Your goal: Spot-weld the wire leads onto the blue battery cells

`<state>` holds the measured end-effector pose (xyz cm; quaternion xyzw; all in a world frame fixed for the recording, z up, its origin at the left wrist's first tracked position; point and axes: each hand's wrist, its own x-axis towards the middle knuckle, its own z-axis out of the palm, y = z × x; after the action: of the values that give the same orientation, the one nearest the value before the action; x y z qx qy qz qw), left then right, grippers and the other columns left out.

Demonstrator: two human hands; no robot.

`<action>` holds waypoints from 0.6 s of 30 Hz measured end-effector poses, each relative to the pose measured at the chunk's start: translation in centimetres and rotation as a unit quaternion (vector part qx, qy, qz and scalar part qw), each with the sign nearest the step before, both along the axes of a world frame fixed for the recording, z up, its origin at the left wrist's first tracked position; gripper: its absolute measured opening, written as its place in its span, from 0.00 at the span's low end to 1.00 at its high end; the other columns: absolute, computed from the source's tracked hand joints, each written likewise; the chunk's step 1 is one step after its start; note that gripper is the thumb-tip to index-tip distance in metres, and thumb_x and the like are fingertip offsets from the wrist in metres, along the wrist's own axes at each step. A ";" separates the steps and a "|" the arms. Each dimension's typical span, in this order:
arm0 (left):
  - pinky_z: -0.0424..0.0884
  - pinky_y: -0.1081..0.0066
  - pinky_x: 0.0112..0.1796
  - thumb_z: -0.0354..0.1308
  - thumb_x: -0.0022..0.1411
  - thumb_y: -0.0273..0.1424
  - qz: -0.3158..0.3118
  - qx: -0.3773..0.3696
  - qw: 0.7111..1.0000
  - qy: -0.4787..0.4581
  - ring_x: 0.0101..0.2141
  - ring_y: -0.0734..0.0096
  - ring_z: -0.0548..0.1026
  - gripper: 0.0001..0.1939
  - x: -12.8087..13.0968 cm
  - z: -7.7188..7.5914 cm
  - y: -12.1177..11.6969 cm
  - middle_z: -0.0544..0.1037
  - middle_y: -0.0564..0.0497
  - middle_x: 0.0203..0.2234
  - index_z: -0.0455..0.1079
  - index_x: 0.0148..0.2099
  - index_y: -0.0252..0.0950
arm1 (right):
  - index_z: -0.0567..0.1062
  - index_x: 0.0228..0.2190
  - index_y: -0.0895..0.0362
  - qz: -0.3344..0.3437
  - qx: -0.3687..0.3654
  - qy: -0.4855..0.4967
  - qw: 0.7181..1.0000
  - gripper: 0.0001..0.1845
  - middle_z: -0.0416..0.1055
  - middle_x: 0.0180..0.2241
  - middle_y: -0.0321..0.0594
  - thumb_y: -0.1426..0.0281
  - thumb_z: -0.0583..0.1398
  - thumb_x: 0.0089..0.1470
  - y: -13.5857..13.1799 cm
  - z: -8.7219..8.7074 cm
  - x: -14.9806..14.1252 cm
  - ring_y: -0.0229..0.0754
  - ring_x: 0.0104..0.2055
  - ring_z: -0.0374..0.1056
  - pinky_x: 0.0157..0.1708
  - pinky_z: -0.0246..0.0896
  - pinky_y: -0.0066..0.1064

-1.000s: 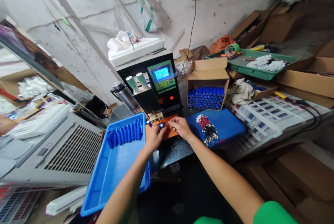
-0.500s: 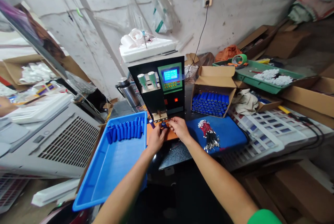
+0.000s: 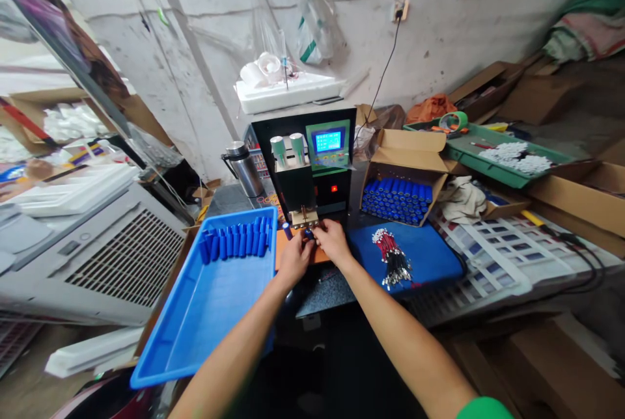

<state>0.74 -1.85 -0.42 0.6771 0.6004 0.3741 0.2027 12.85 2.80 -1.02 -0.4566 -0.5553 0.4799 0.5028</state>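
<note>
My left hand (image 3: pixel 294 259) is closed on a blue cylindrical battery cell (image 3: pixel 309 234) beneath the electrodes (image 3: pixel 305 216) of a black spot welder (image 3: pixel 293 190). Close against the same cell, my right hand (image 3: pixel 333 240) pinches with thumb and forefinger; what lies between its fingertips is too small to make out. Another blue cell (image 3: pixel 288 231) stands on the orange work surface (image 3: pixel 319 256), just left of the electrodes. Fingers partly cover the held cell.
At left, a blue tray (image 3: pixel 202 321) holds a row of blue cells (image 3: pixel 237 238). Red and black wire leads (image 3: pixel 392 257) lie on a blue mat (image 3: pixel 432 246) at right. Behind them is a cardboard box (image 3: pixel 413 142) packed with cells. A steel flask (image 3: pixel 244 170) stands beside the welder.
The view has shifted slightly, so the scene sits a little further right and lower. Both hands stay at the electrodes, and the right fingers have drawn slightly closer to the cell.
</note>
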 end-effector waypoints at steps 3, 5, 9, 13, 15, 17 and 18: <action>0.70 0.63 0.43 0.50 0.63 0.31 -0.004 0.004 1.000 -0.006 0.41 0.61 0.76 0.13 0.0 -0.1 0.0 0.78 0.45 0.39 0.66 0.49 0.35 | 0.71 0.22 0.56 -0.009 0.003 0.004 1.000 0.13 0.69 0.18 0.33 0.59 0.59 0.47 0.0 0.0 -0.1 0.37 0.22 0.65 0.21 0.56 0.25; 0.70 0.63 0.43 0.50 0.63 0.31 -0.008 0.009 1.000 -0.013 0.41 0.61 0.76 0.13 0.0 -0.1 0.0 0.78 0.45 0.40 0.66 0.49 0.35 | 0.70 0.22 0.56 -0.011 0.007 0.006 1.000 0.13 0.69 0.18 0.33 0.59 0.59 0.47 0.0 0.0 -0.1 0.37 0.22 0.64 0.20 0.55 0.25; 0.70 0.63 0.43 0.50 0.63 0.30 -0.010 0.013 1.000 -0.019 0.41 0.61 0.76 0.13 0.0 -0.2 0.1 0.78 0.45 0.40 0.66 0.49 0.35 | 0.70 0.21 0.56 -0.014 0.010 0.005 1.000 0.14 0.68 0.18 0.33 0.59 0.59 0.47 0.0 0.0 -0.1 0.37 0.22 0.64 0.20 0.55 0.25; 0.71 0.65 0.42 0.50 0.62 0.30 -0.009 0.016 1.000 -0.015 0.39 0.63 0.76 0.13 0.0 -0.1 0.1 0.79 0.46 0.38 0.67 0.49 0.35 | 0.71 0.22 0.56 -0.015 0.005 -0.002 1.000 0.14 0.68 0.18 0.33 0.58 0.60 0.47 -0.1 0.0 -0.1 0.37 0.22 0.64 0.20 0.55 0.25; 0.71 0.65 0.41 0.50 0.62 0.30 -0.005 0.014 1.000 -0.008 0.38 0.63 0.76 0.13 0.0 -0.2 0.1 0.79 0.46 0.37 0.67 0.49 0.35 | 0.72 0.22 0.56 -0.017 0.005 -0.006 1.000 0.13 0.68 0.18 0.33 0.58 0.60 0.48 -0.2 0.0 -0.1 0.38 0.22 0.65 0.21 0.56 0.25; 0.71 0.65 0.40 0.50 0.63 0.31 0.002 0.008 1.000 -0.002 0.37 0.62 0.76 0.13 -0.1 -0.3 0.2 0.78 0.46 0.36 0.67 0.49 0.34 | 0.72 0.22 0.55 -0.023 0.006 -0.010 1.000 0.13 0.69 0.18 0.33 0.59 0.59 0.48 -0.2 0.0 -0.1 0.38 0.23 0.65 0.21 0.56 0.26; 0.71 0.64 0.39 0.50 0.63 0.31 0.004 0.005 1.000 0.000 0.36 0.62 0.76 0.13 -0.1 -0.3 0.2 0.78 0.46 0.35 0.67 0.49 0.34 | 0.72 0.22 0.55 -0.026 0.007 -0.013 1.000 0.13 0.69 0.19 0.33 0.59 0.59 0.48 -0.2 0.0 -0.1 0.38 0.23 0.65 0.21 0.56 0.26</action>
<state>0.67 -1.66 -0.73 0.6755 0.6014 0.3778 0.1983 12.75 2.61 -0.99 -0.4730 -0.5533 0.4568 0.5113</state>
